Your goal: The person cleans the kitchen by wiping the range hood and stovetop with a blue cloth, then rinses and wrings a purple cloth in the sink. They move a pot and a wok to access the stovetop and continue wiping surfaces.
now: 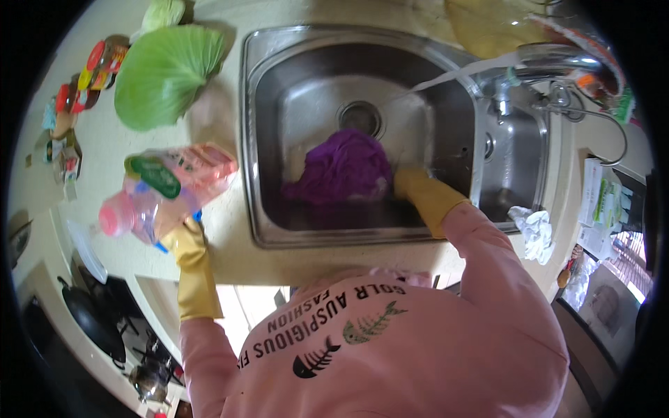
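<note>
My left hand [187,245], in a yellow rubber glove, is on the counter at a clear plastic bottle [164,211] with a pink cap. Its fingers are partly hidden by the bottle, so the grip is unclear. Small blue parts show on both sides of these fingers. Just beyond lies a pink detergent pouch [201,164] with a green label. Inside the steel sink [313,240], my right hand [423,196], also gloved, is low beside a wet, bunched purple cloth [345,167]. Its fingertips are blurred, and I cannot tell whether they touch the cloth.
Water streams from the faucet [554,60] into the basin near the drain [360,119]. A cabbage leaf [167,76] and several lidded jars [107,55] stand at the left. A smaller basin [509,177] and crumpled white tissue [533,232] are at the right.
</note>
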`<action>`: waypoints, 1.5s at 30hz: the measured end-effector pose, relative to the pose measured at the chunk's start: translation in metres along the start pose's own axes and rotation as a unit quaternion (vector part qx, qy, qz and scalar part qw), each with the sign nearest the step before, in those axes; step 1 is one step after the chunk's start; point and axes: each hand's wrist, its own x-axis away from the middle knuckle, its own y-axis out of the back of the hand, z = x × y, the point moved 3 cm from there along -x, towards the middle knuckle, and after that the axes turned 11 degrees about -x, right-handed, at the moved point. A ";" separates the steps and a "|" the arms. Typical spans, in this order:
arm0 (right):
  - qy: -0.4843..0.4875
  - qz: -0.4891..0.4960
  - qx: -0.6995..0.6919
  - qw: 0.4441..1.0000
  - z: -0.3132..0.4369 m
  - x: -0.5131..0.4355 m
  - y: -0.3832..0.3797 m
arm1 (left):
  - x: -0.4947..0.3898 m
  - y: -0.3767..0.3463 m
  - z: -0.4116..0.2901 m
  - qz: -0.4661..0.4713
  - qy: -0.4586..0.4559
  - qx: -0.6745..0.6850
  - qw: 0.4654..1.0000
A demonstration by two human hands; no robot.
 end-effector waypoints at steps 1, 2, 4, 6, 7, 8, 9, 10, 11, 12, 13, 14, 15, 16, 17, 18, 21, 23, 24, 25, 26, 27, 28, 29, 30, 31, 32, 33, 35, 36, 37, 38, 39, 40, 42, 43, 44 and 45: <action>0.028 0.053 -0.051 0.997 0.027 0.004 -0.012 | 0.000 0.006 -0.003 -0.095 -0.041 -0.008 0.995; 0.055 0.093 -0.119 0.987 0.053 -0.004 -0.013 | -0.001 0.007 -0.002 -0.130 -0.027 0.010 0.991; 0.075 0.123 -0.279 0.949 0.108 -0.026 -0.010 | -0.004 0.005 -0.001 -0.150 0.016 0.058 0.987; 0.056 0.150 -0.533 0.831 0.164 -0.047 -0.003 | -0.006 0.006 -0.006 -0.178 -0.014 0.017 0.984; 0.045 0.159 -0.616 0.770 0.188 -0.051 -0.002 | -0.008 0.008 -0.007 -0.184 -0.032 -0.010 0.982; 0.069 0.156 -0.641 0.748 0.211 -0.049 0.001 | -0.007 0.012 -0.011 -0.215 -0.056 -0.011 0.975; 0.093 0.155 -0.546 0.818 0.225 -0.039 0.000 | -0.007 0.015 -0.011 -0.213 -0.068 0.019 0.975; 0.137 0.141 -0.452 0.870 0.231 -0.025 0.002 | -0.007 0.017 -0.013 -0.192 -0.056 0.033 0.979; 0.205 0.121 -0.370 0.898 0.227 -0.006 0.006 | -0.008 0.021 -0.014 -0.191 -0.050 0.036 0.980; 0.237 0.062 -0.333 0.910 0.205 0.017 0.011 | -0.006 0.024 -0.018 -0.199 -0.071 0.010 0.977; 0.300 0.020 -0.311 0.902 0.174 0.044 0.017 | -0.007 0.027 -0.019 -0.199 -0.067 0.006 0.978; 0.288 0.077 -0.286 0.911 0.122 0.061 0.025 | -0.006 0.029 -0.020 -0.204 -0.059 0.014 0.977; 0.236 0.095 -0.254 0.933 0.074 0.079 0.032 | -0.008 0.029 -0.021 -0.195 -0.057 0.002 0.979; 0.218 0.098 -0.241 0.941 0.038 0.095 0.039 | -0.008 0.030 -0.021 -0.204 -0.059 0.008 0.977; 0.203 0.089 -0.228 0.948 0.023 0.105 0.045 | -0.008 0.029 -0.020 -0.203 -0.056 0.004 0.978; 0.203 0.076 -0.228 0.949 0.024 0.113 0.051 | -0.008 0.027 -0.019 -0.202 -0.053 -0.001 0.978; 0.283 0.039 -0.300 0.910 0.111 0.124 0.070 | -0.008 0.025 -0.017 -0.232 -0.071 -0.014 0.970; 0.267 0.103 -0.331 0.899 0.181 0.128 0.077 | -0.007 0.024 -0.016 -0.237 -0.069 -0.013 0.969; 0.270 0.123 -0.329 0.896 0.197 0.131 0.078 | -0.007 0.025 -0.016 -0.240 -0.066 -0.015 0.968; 0.322 0.074 -0.291 0.898 0.207 0.134 0.082 | -0.008 0.024 -0.017 -0.236 -0.067 -0.018 0.969; 0.328 0.069 -0.309 0.890 0.189 0.139 0.082 | -0.009 0.025 -0.018 -0.234 -0.076 -0.009 0.969; 0.248 0.107 -0.283 0.920 0.160 0.139 0.075 | -0.008 0.025 -0.019 -0.231 -0.075 -0.007 0.970; 0.294 0.029 -0.267 0.917 0.114 0.148 0.070 | -0.009 0.026 -0.019 -0.234 -0.072 -0.006 0.970; 0.230 0.030 -0.209 0.950 0.068 0.149 0.059 | -0.009 0.027 -0.020 -0.235 -0.070 -0.006 0.969; 0.223 0.096 -0.267 0.933 0.015 0.152 0.050 | -0.010 0.027 -0.020 -0.226 -0.069 0.014 0.972; 0.182 0.090 -0.217 0.955 -0.022 0.150 0.039 | -0.009 0.028 -0.020 -0.226 -0.066 0.002 0.972; 0.196 0.075 -0.215 0.954 -0.039 0.148 0.036 | -0.009 0.028 -0.021 -0.229 -0.060 -0.005 0.972; 0.174 0.071 -0.191 0.963 -0.043 0.145 0.028 | -0.008 0.029 -0.022 -0.235 -0.062 -0.011 0.970; 0.218 0.007 -0.189 0.957 0.004 0.134 0.030 | -0.008 0.030 -0.023 -0.233 -0.055 -0.012 0.971; 0.253 0.059 -0.195 0.946 0.049 0.121 0.034 | -0.008 0.031 -0.024 -0.241 -0.052 -0.008 0.969; 0.345 -0.027 -0.262 0.901 0.106 0.118 0.041 | -0.008 0.032 -0.025 -0.244 -0.044 -0.002 0.969; 0.388 0.021 -0.304 0.870 0.150 0.110 0.047 | -0.008 0.032 -0.026 -0.236 -0.037 -0.006 0.971; 0.345 0.088 -0.315 0.880 0.197 0.097 0.045 | -0.008 0.033 -0.027 -0.239 -0.039 0.009 0.970; 0.300 0.046 -0.260 0.917 0.226 0.090 0.044 | -0.009 0.033 -0.027 -0.239 -0.039 0.022 0.970; 0.319 -0.073 -0.275 0.904 0.251 0.074 0.050 | -0.010 0.034 -0.028 -0.240 -0.038 0.022 0.970; 0.336 -0.097 -0.306 0.885 0.245 0.069 0.048 | -0.010 0.034 -0.028 -0.236 -0.039 0.009 0.971; 0.223 -0.065 -0.335 0.913 0.226 0.055 0.042 | -0.010 0.034 -0.027 -0.238 -0.040 0.011 0.970; 0.170 0.015 -0.457 0.873 0.204 0.040 0.042 | -0.010 0.034 -0.027 -0.242 -0.033 0.017 0.969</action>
